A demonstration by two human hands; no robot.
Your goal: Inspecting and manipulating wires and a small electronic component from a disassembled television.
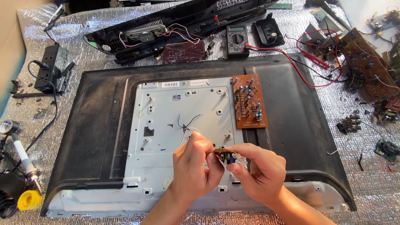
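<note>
Hands, left [193, 164] and right [258, 171], pinch a small circuit board [223, 154] together.

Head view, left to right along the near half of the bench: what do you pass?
Soldering iron → yellow solder spool → left hand → small circuit board pinched between both hands → right hand → cluster of small dark parts → small round part on a green board.

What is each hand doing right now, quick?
Left hand: closed, fingertips pinching one end of the small brown circuit board with blue parts.
Right hand: closed, holding the other end of the same board.
</note>
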